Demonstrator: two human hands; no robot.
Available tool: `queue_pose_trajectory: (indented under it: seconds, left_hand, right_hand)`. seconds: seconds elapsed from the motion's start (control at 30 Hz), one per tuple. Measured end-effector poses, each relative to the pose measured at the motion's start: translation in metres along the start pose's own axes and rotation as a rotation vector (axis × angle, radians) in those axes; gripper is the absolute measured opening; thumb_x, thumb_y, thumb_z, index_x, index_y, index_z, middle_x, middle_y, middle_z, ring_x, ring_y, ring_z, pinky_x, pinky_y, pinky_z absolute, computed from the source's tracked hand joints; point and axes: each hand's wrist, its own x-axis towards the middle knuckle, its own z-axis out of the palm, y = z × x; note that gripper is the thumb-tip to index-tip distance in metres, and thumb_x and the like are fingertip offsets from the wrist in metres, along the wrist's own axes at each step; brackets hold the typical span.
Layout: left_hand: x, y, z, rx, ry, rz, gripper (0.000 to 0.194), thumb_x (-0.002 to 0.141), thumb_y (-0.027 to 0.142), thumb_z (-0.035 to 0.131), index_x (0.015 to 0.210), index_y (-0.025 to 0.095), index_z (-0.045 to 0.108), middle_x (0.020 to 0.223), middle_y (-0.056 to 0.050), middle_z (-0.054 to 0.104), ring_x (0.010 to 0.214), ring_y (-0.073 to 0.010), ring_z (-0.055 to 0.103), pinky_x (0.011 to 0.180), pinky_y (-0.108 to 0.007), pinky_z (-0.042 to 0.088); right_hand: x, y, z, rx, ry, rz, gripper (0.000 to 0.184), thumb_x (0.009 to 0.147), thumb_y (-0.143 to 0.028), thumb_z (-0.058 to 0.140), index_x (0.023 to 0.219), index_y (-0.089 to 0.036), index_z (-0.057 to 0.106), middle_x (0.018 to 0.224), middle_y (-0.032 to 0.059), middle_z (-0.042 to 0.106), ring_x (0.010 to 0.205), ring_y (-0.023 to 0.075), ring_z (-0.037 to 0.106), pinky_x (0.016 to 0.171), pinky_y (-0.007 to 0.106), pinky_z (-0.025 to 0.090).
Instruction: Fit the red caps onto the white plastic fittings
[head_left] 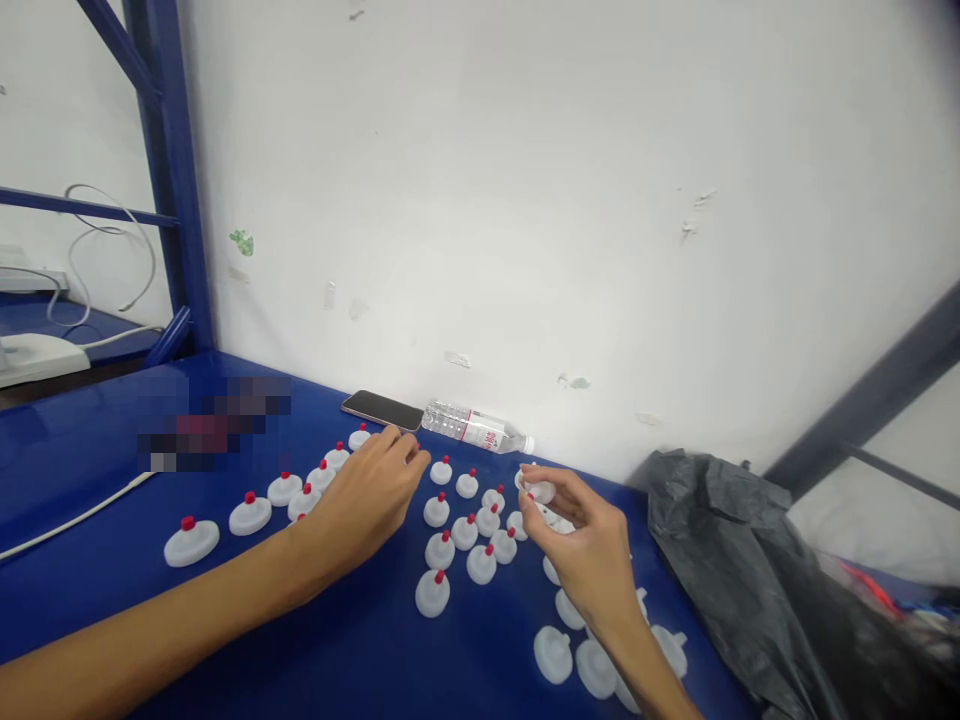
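My left hand [375,490] is above the left part of the table, its fingers curled downward and pressed together. Whatever those fingertips hold, if anything, is hidden behind the hand. Around it stand several round white plastic caps with red tips [251,514]. Further right, my right hand [589,535] has thumb and fingers closed around a white cap [541,492], partly covered by the fingers. More red-tipped caps [481,564] stand between my two hands. White caps without red tips [553,655] lie beneath and beside my right wrist.
A phone [382,410] and a clear water bottle [480,428] lie along the wall on the blue table [345,650]. A black plastic bag [720,540] is at the right edge. A white cable [82,522] crosses the left side, near a blue metal post [180,180].
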Motion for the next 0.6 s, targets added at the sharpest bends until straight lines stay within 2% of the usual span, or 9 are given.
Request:
queue_pose_trajectory:
  seconds: [0.07, 0.2, 0.3, 0.4, 0.47, 0.6]
  left_hand:
    - [0.0, -0.003, 0.001, 0.023, -0.051, -0.011, 0.026, 0.082, -0.005, 0.046, 0.085, 0.016, 0.062, 0.089, -0.01, 0.064, 0.084, -0.0285, 0.053, 0.072, -0.04, 0.043]
    - [-0.003, -0.008, 0.004, 0.059, -0.132, -0.056, 0.029, 0.08, -0.006, 0.045, 0.084, 0.015, 0.065, 0.085, -0.012, 0.065, 0.084, -0.0306, 0.053, 0.071, -0.04, 0.041]
    - [-0.005, -0.007, 0.008, 0.086, -0.15, -0.073, 0.024, 0.084, 0.0, 0.047, 0.085, 0.014, 0.067, 0.086, -0.013, 0.067, 0.085, -0.0313, 0.055, 0.072, -0.041, 0.04]
    - [-0.006, -0.004, 0.011, 0.087, -0.167, -0.058, 0.02, 0.092, 0.011, 0.049, 0.086, 0.014, 0.068, 0.086, -0.014, 0.068, 0.086, -0.032, 0.055, 0.076, -0.043, 0.039]
    - [-0.006, -0.002, 0.01, 0.078, -0.177, -0.045, 0.021, 0.095, 0.016, 0.049, 0.088, 0.013, 0.068, 0.086, -0.015, 0.069, 0.088, -0.0322, 0.056, 0.079, -0.044, 0.04]
    - [-0.007, 0.001, 0.008, 0.076, -0.181, -0.053, 0.02, 0.095, 0.019, 0.049, 0.089, 0.014, 0.068, 0.086, -0.014, 0.069, 0.087, -0.0324, 0.057, 0.079, -0.044, 0.04]
  right_hand:
    - [0.001, -0.003, 0.0, 0.005, -0.017, 0.025, 0.022, 0.083, -0.039, 0.07, 0.1, -0.024, 0.07, 0.1, 0.0042, 0.077, 0.09, 0.0235, 0.075, 0.084, 0.035, 0.061]
    - [0.004, -0.001, 0.002, -0.069, -0.069, 0.019, 0.024, 0.091, -0.048, 0.061, 0.095, -0.024, 0.068, 0.09, 0.0022, 0.076, 0.084, 0.0217, 0.074, 0.083, 0.035, 0.059]
    - [0.006, 0.011, 0.003, -0.226, -0.1, -0.055, 0.027, 0.097, -0.047, 0.052, 0.098, -0.026, 0.067, 0.107, 0.0036, 0.074, 0.102, 0.0241, 0.071, 0.094, 0.04, 0.054]
    - [0.007, 0.025, 0.003, -0.373, -0.102, -0.163, 0.028, 0.1, -0.045, 0.049, 0.1, -0.026, 0.069, 0.122, 0.0069, 0.068, 0.12, 0.0272, 0.062, 0.102, 0.044, 0.048]
    - [0.008, 0.031, 0.002, -0.445, -0.091, -0.198, 0.03, 0.1, -0.044, 0.048, 0.1, -0.025, 0.071, 0.117, 0.0082, 0.068, 0.111, 0.0262, 0.064, 0.096, 0.043, 0.05]
    - [0.01, 0.036, -0.001, -0.545, -0.087, -0.216, 0.032, 0.102, -0.04, 0.044, 0.102, -0.024, 0.071, 0.094, 0.006, 0.07, 0.087, 0.0228, 0.067, 0.083, 0.04, 0.05]
